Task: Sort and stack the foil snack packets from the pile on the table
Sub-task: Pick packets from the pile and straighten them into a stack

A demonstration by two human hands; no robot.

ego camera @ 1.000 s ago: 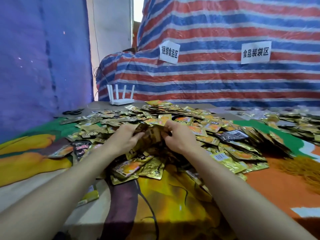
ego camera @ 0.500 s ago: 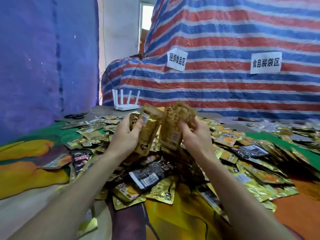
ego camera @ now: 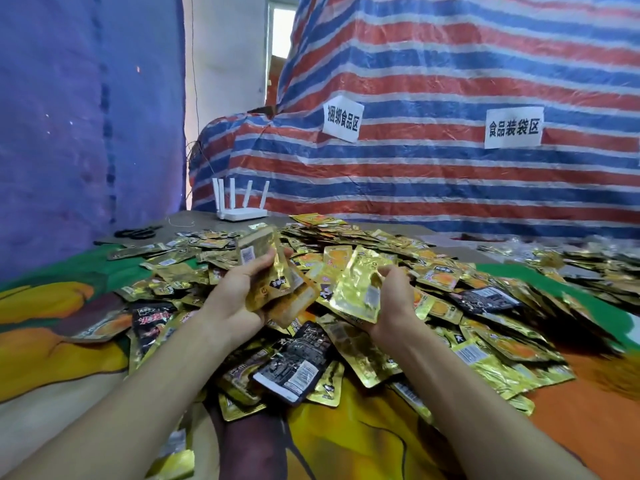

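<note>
Far left, a blue sheet (ego camera: 69,133) hangs behind the table (ego camera: 52,358), which has a bright printed cloth on it. Black scissors (ego camera: 138,233) lie at the back left. A white router (ego camera: 239,211) with its antennas up stands just right of them, close behind the packets.

The left black packet (ego camera: 152,322) lies at the pile's left edge. The left hand (ego camera: 235,296) grasps a stack (ego camera: 266,271) of gold packets, held upright and tilted slightly, with the thumb on its front. The stack is raised above the pile.

The pile (ego camera: 450,285) of loose gold foil packets covers mid-table. They overlap at all angles; many have orange prints and a few are black. The near black packet (ego camera: 294,370) lies on the pile's front edge between the forearms, label up.

The right hand (ego camera: 394,299) grasps one gold packet (ego camera: 353,289), fingers curled over its right edge. It is near the stack; I cannot tell if they touch. The right black packet (ego camera: 485,299) lies just right of that hand.

Far right, a second heap (ego camera: 588,265) of packets sits across a green strip of cloth. Behind is a striped tarp (ego camera: 450,185) with a left sign (ego camera: 343,119) and a right sign (ego camera: 514,128). What is inside the packets is not visible.
</note>
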